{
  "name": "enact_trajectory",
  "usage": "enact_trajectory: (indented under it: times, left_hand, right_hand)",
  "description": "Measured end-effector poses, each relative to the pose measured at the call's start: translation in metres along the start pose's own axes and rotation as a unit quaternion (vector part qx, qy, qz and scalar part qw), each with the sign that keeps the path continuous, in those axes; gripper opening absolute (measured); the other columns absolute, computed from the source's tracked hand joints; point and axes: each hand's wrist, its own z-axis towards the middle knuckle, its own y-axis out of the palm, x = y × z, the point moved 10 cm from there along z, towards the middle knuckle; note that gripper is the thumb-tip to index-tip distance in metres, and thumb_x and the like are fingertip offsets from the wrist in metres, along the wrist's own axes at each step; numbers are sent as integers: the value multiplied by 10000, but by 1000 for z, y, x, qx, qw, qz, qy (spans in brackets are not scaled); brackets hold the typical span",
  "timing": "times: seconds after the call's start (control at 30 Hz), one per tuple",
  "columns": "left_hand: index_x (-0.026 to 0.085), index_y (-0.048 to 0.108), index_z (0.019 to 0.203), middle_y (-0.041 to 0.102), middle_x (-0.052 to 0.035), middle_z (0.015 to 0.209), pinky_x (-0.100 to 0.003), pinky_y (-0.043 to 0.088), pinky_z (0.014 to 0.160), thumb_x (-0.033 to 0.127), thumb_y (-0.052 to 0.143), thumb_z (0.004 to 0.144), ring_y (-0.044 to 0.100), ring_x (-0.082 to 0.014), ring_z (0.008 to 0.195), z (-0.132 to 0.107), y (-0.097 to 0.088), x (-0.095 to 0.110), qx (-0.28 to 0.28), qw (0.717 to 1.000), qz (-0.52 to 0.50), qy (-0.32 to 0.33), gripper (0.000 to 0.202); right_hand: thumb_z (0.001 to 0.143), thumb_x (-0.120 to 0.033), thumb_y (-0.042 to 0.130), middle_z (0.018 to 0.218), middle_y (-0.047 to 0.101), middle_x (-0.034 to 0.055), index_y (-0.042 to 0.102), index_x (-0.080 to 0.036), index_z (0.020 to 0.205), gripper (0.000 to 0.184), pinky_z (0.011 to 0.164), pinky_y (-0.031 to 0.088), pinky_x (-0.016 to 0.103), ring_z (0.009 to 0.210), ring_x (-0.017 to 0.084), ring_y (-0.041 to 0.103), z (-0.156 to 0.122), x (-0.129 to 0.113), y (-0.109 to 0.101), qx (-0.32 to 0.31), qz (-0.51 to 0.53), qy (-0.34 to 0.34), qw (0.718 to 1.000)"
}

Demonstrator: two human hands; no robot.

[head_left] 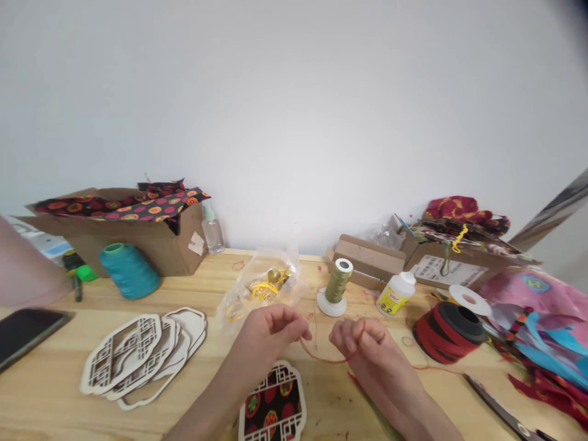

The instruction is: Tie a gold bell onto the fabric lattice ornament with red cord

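A thin red cord (322, 359) sags in a short curve between my two hands above the table. My left hand (277, 331) pinches one part of it between thumb and fingertips. The fingers of my right hand (364, 343) are closed on the cord farther along. Below my left forearm lies a white lattice-cut frame (301, 392) filled with black fabric patterned in red, orange and green. Right of my right hand, a red line of cord runs over the table near a black-and-red spool (448, 331). Dark-handled scissors (498, 407) lie at the lower right.
At left are stacked white lattice frames (133, 355), a teal thread cone (128, 269), a phone (30, 334) and a fabric-filled box (184, 245). Behind my hands stand a plastic bag (241, 285), an olive thread spool (339, 285) and a glue bottle (395, 294). Fabric scraps (542, 312) lie right.
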Motion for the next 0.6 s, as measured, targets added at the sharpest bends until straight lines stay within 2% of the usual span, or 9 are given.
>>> enact_trajectory:
  times: [0.07,0.1,0.13,0.2,0.27,0.33,0.4,0.47,0.6]
  left_hand:
    - [141,609,573,614,17,558,-199,424,619,300,623,681,542,-96,567,-2,-10,2,24,989,-146,-15,193]
    - [141,603,564,609,22,549,-189,437,614,301,649,663,545,-87,558,-6,-16,2,36,977,-210,-24,194]
    - [140,606,570,603,26,538,-179,449,601,297,678,638,546,-79,545,-10,-22,0,43,964,-261,-35,185]
    - [136,637,622,614,24,530,-162,466,584,258,733,579,556,-70,528,-24,-32,-7,56,948,-308,-60,162]
    - [126,672,691,655,1,546,-148,478,599,210,772,522,585,-76,542,-42,-44,-19,90,944,-305,-89,214]
    - [129,688,706,694,-25,585,-140,482,619,191,796,469,619,-93,581,-61,-56,-33,139,938,-298,-111,268]
    - [156,691,670,706,-19,583,-130,481,611,190,810,424,630,-96,584,-78,-66,-46,186,929,-295,-119,276]
    - [175,687,626,703,-2,550,-116,474,581,189,817,393,624,-85,556,-90,-74,-55,228,926,-276,-119,267]
    - [197,686,587,684,20,514,-127,454,510,187,811,369,592,-90,506,-106,-85,-55,267,942,-172,-107,251]
  right_hand:
    - [597,-347,712,567,503,-21,620,-213,571,164,811,360,324,725,158,508,-2,-8,2,-11,50,-7,999]
    - [584,-342,719,547,477,-29,606,-220,555,169,841,353,345,706,157,511,-3,-11,3,-17,78,-4,997]
    - [573,-330,726,519,442,-40,591,-224,543,174,829,372,349,640,141,501,-4,-13,5,-23,104,4,994]
    - [562,-303,729,467,355,-67,561,-222,521,191,675,439,298,464,90,399,-8,-16,10,-37,143,24,989]
    - [556,-288,726,441,298,-83,534,-213,505,212,474,399,216,379,60,260,-12,-16,17,-50,144,51,987]
    - [548,-288,719,422,293,-83,525,-204,492,219,375,305,180,361,55,200,-16,-14,23,-69,119,77,988]
    - [543,-281,711,419,336,-72,541,-193,497,197,351,245,176,357,54,214,-19,-9,28,-94,92,101,986]
    - [554,-262,701,447,416,-48,569,-173,523,162,365,227,179,375,56,289,-20,-3,30,-110,58,118,985]
    - [593,-222,697,509,551,4,617,-120,580,130,418,252,181,440,61,396,-22,14,23,-98,-71,179,976]
